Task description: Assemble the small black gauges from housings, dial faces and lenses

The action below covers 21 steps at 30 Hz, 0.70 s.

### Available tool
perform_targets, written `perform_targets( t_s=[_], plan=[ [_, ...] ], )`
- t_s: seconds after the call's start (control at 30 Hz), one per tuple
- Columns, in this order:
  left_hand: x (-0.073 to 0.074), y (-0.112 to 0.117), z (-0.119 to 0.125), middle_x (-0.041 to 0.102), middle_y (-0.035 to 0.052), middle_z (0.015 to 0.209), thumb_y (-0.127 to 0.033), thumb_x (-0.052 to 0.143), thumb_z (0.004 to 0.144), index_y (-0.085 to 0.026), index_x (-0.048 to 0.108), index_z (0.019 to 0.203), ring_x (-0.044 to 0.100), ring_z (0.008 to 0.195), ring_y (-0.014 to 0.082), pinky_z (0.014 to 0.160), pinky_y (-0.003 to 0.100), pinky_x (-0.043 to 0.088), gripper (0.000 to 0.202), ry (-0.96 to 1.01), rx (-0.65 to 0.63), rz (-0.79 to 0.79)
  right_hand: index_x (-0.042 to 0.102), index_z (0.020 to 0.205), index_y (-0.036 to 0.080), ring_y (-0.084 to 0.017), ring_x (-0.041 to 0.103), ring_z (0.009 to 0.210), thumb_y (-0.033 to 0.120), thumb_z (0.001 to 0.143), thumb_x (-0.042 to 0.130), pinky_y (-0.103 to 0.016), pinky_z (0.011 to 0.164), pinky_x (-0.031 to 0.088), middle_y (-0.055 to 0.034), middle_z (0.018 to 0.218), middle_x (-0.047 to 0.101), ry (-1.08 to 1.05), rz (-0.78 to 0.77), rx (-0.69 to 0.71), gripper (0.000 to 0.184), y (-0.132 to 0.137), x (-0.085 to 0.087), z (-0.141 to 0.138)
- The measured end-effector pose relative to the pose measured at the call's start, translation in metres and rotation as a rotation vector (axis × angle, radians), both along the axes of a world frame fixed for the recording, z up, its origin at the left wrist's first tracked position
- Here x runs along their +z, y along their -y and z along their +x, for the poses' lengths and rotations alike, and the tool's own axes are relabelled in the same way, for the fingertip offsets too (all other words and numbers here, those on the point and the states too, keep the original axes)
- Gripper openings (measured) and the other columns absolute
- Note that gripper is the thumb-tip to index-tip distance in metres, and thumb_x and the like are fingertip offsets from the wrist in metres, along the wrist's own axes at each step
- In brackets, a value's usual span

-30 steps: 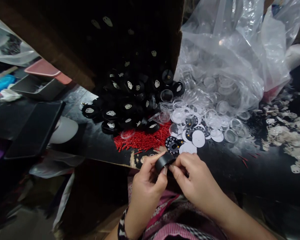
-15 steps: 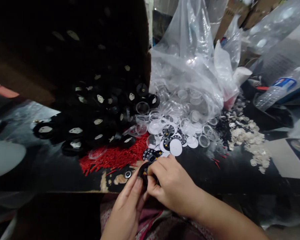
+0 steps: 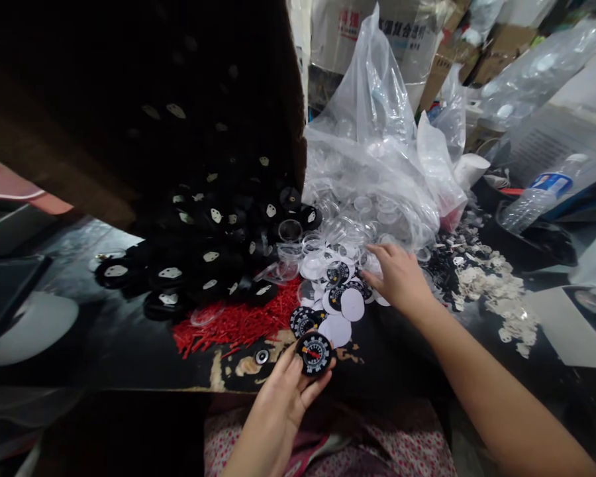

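My left hand (image 3: 287,391) holds a small round gauge (image 3: 314,354), its black dial with white markings and a red needle facing up. The fingers wrap its lower and left sides near the table's front edge. My right hand (image 3: 396,275) reaches over a pile of clear round plastic covers (image 3: 347,225), fingers apart at the pile's right side. Whether its fingertips touch a cover I cannot tell. Printed black dial discs (image 3: 305,320) and white discs (image 3: 352,305) lie between the hands. Red needles (image 3: 243,318) are heaped to the left.
Black round housings (image 3: 169,272) with pale tabs spill from a large dark box (image 3: 129,86) at left. A clear bag (image 3: 372,126) stands behind the covers. Beige small parts (image 3: 496,285), a black bin with a bottle (image 3: 539,192) and a white box (image 3: 563,328) are at right.
My right hand has let go of the gauge and moved right and forward to the clear covers. The gauge in my left hand now shows its dial and red needle. The view has shifted.
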<state>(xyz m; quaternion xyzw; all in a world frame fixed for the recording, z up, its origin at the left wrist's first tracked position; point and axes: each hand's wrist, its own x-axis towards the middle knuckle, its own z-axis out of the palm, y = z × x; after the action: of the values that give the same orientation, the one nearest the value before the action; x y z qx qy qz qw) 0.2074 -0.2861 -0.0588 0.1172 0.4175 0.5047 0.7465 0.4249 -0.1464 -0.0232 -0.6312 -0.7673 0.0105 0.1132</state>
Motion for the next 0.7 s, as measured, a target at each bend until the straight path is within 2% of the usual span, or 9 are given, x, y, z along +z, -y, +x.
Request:
perform_targets(
  t_s=[0.13, 0.23, 0.3, 0.33, 0.4, 0.47, 0.57, 0.63, 0.7],
  plan=[
    [0.004, -0.003, -0.002, 0.072, 0.0129, 0.114, -0.036, 0.061, 0.089, -0.015, 0.067, 0.112, 0.068, 0.106, 0.0276, 0.092, 0.04, 0.056, 0.032, 0.079, 0.027, -0.051, 0.058, 0.127, 0.012, -0.032, 0.061, 0.099, 0.023, 0.084, 0.067, -0.046, 0.086, 0.048, -0.0173, 0.115, 0.059, -0.056, 0.007, 0.013, 0.046, -0.003, -0.002, 0.0],
    [0.005, -0.005, -0.006, 0.075, 0.0108, 0.107, -0.032, 0.06, 0.09, -0.014, 0.069, 0.106, 0.071, 0.098, 0.0251, 0.088, 0.036, 0.057, 0.026, 0.117, 0.022, -0.071, 0.066, 0.116, 0.014, -0.024, 0.064, 0.084, 0.023, 0.089, 0.059, -0.038, 0.079, 0.051, -0.012, 0.102, 0.061, -0.205, -0.008, 0.021, 0.029, 0.015, 0.003, -0.007],
    [0.006, -0.005, -0.007, 0.076, 0.009, 0.105, -0.031, 0.058, 0.091, -0.015, 0.07, 0.105, 0.072, 0.096, 0.0234, 0.087, 0.035, 0.057, 0.024, 0.123, 0.019, -0.08, 0.068, 0.113, 0.018, -0.02, 0.063, 0.08, 0.024, 0.092, 0.054, -0.034, 0.077, 0.052, -0.0063, 0.09, 0.062, -0.435, -0.111, 0.105, 0.026, 0.036, 0.008, -0.02],
    [0.006, -0.005, -0.006, 0.076, 0.0088, 0.103, -0.033, 0.057, 0.092, -0.015, 0.07, 0.105, 0.072, 0.095, 0.0225, 0.087, 0.034, 0.057, 0.025, 0.123, 0.012, -0.078, 0.065, 0.119, 0.02, -0.019, 0.062, 0.08, 0.024, 0.092, 0.053, -0.033, 0.077, 0.052, -0.0043, 0.088, 0.062, -0.563, -0.205, 0.173, 0.029, 0.049, 0.01, -0.029],
    [0.005, -0.006, -0.005, 0.075, 0.0091, 0.107, -0.037, 0.056, 0.092, -0.017, 0.069, 0.108, 0.07, 0.1, 0.0216, 0.088, 0.033, 0.057, 0.029, 0.107, 0.005, -0.033, 0.063, 0.123, 0.023, -0.017, 0.062, 0.082, 0.022, 0.093, 0.052, -0.03, 0.078, 0.052, -0.0032, 0.089, 0.062, -0.693, -0.343, 0.297, 0.032, 0.074, 0.012, -0.049],
    [0.003, -0.006, -0.004, 0.07, 0.0078, 0.119, -0.038, 0.059, 0.09, -0.021, 0.068, 0.113, 0.065, 0.109, 0.0215, 0.091, 0.032, 0.055, 0.029, 0.053, 0.003, 0.027, 0.062, 0.125, 0.024, -0.016, 0.061, 0.085, 0.018, 0.093, 0.049, -0.031, 0.082, 0.051, -0.0061, 0.103, 0.059, -0.689, -0.343, 0.338, 0.035, 0.091, 0.01, -0.066],
    [-0.002, -0.005, -0.003, 0.064, 0.004, 0.13, -0.034, 0.067, 0.085, -0.027, 0.066, 0.118, 0.06, 0.119, 0.0222, 0.098, 0.033, 0.05, 0.033, -0.069, -0.02, 0.082, 0.062, 0.124, 0.028, -0.014, 0.06, 0.089, 0.019, 0.095, 0.046, -0.029, 0.085, 0.049, -0.0074, 0.123, 0.051, -0.661, -0.306, 0.367, 0.034, 0.098, 0.006, -0.077],
    [-0.004, -0.003, -0.004, 0.065, 0.0032, 0.129, -0.033, 0.07, 0.083, -0.029, 0.066, 0.119, 0.059, 0.12, 0.0218, 0.103, 0.034, 0.046, 0.036, -0.162, -0.026, 0.116, 0.064, 0.115, 0.027, -0.015, 0.06, 0.093, 0.023, 0.098, 0.042, -0.028, 0.083, 0.049, -0.0057, 0.116, 0.056, -0.661, -0.289, 0.372, 0.028, 0.096, 0.004, -0.079],
    [-0.003, -0.001, -0.003, 0.066, 0.0037, 0.129, -0.032, 0.07, 0.083, -0.029, 0.066, 0.12, 0.058, 0.122, 0.0222, 0.106, 0.035, 0.043, 0.038, -0.242, -0.029, 0.166, 0.064, 0.092, 0.022, -0.016, 0.061, 0.081, 0.032, 0.1, 0.039, -0.028, 0.071, 0.047, -0.0034, 0.09, 0.062, -0.601, -0.211, 0.328, 0.028, 0.092, 0.001, -0.08]
  ],
)
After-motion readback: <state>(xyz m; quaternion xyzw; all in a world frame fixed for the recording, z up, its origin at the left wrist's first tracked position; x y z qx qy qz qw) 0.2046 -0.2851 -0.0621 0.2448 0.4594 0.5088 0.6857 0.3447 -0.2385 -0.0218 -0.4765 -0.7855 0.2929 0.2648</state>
